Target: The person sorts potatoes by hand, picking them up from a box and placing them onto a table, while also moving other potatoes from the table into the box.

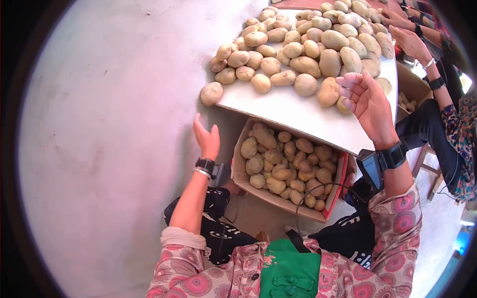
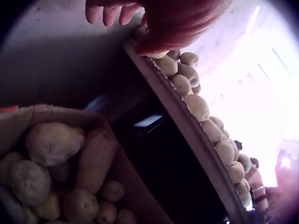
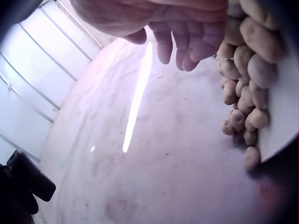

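Many potatoes (image 1: 330,62) are heaped on a white board (image 1: 298,111), and more potatoes (image 1: 293,169) fill a cardboard box (image 1: 283,204) below its near edge. The left hand (image 1: 206,139) hangs beside the board's left corner, just below the potato (image 1: 211,94) there, holding nothing. The right hand (image 1: 370,107) is held over the board's right part, beside the near potatoes, its fingers loosely bent and empty. In the left wrist view the left hand (image 2: 173,23) is by the board's edge; in the right wrist view the right hand (image 3: 173,28) shows fingers hanging loose.
At the right, another person's hand (image 1: 410,43) reaches toward the heap, with more arms behind. A second box (image 1: 415,82) with potatoes stands under the board's right side. A cable (image 1: 298,208) loops over the near box. Pale floor (image 1: 109,149) lies at the left.
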Demonstrator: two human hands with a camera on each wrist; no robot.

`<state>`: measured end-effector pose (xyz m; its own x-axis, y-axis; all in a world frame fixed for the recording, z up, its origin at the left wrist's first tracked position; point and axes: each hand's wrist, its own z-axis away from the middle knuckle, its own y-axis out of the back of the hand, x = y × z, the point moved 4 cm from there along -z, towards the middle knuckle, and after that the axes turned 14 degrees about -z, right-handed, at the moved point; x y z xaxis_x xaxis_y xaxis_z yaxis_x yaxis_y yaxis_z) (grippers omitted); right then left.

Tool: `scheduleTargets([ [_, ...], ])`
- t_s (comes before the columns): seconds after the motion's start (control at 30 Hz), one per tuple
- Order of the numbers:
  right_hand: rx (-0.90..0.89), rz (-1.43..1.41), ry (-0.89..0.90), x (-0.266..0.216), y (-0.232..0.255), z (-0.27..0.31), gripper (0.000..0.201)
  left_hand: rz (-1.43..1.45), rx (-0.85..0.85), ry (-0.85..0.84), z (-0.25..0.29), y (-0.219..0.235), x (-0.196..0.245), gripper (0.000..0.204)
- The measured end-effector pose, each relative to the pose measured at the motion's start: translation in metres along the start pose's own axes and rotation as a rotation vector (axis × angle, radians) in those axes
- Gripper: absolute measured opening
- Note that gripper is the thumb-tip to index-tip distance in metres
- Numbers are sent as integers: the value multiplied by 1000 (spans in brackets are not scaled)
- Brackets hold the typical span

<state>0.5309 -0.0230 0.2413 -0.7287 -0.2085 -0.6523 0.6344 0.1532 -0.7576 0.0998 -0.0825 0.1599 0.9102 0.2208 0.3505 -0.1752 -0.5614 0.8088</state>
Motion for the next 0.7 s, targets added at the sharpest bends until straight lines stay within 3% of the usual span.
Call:
scheduleTargets([
  [0.17, 3, 30, 1, -1, 0, 0, 38, -49, 6, -59, -57, 7, 17, 70],
  [0.23, 5, 1, -19, -1, -1, -1, 37, -184, -77, -100, -73, 7, 25, 72],
  [0.37, 36, 12, -13, 1, -5, -2, 39, -247, -111, -121, -91, -8, 24, 73],
  [0.53, -20, -6, -27, 6, -6, -4, 40, -472, -104, -294, -103, -32, 24, 66],
  [0.6, -48, -21, -22, 7, -6, -6, 41, -654, -195, -198, -109, -30, 39, 60],
  [0.63, -80, -39, -15, 8, -4, -5, 41, -662, -105, -193, -114, -32, 33, 58],
  [0.7, -83, -29, -15, 8, -3, -5, 41, -722, -126, -195, -110, -19, 55, 58],
])
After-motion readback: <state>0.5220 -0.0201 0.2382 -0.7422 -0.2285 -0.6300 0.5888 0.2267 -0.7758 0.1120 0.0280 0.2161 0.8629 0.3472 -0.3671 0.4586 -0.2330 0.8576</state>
